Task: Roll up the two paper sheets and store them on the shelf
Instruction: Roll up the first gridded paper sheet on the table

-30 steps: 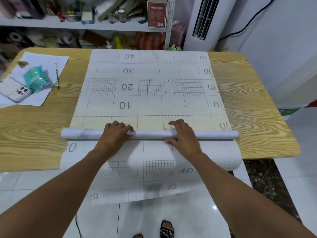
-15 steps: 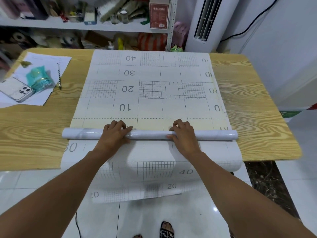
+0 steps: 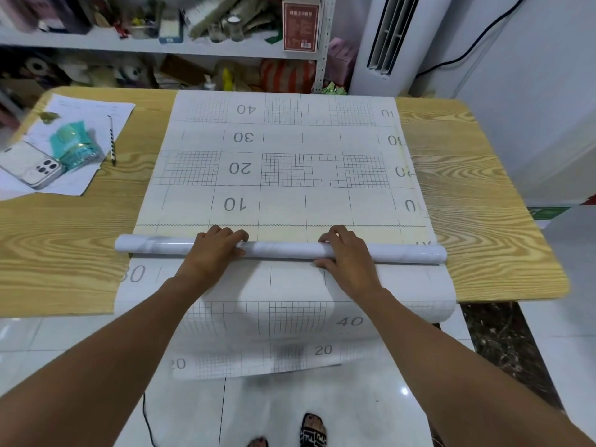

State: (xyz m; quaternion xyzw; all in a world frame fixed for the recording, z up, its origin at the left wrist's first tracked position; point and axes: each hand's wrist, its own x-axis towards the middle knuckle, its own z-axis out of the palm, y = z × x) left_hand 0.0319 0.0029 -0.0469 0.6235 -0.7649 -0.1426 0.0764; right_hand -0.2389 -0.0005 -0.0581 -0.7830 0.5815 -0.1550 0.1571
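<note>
You are standing at a wooden table (image 3: 483,188), looking down along both bare forearms. A large gridded paper sheet (image 3: 283,188) is lying flat on the middle of the table, reaching to the far edge, its printed numbers 10 to 40 reading upside down to you. A second gridded sheet (image 3: 290,317) is draping off the near edge and hanging down towards the tiled floor.

Behind the table a cluttered shelf (image 3: 96,48) is running along the wall, with a white air conditioner (image 3: 380,43) standing to its right.

A long, glossy white roll (image 3: 280,250) is lying crosswise near the front of the table, where the two sheets are meeting. I cannot tell which sheet is winding into it.

Your left hand (image 3: 209,256) is gripping the roll left of centre, fingers curling over its top. Your right hand (image 3: 348,259) is gripping it right of centre in the same way, thumb sitting on the near side.

At the far left a loose white page (image 3: 74,185) is carrying a phone (image 3: 32,169), a teal packet (image 3: 72,146) just beside the phone, and a pencil (image 3: 112,140).
</note>
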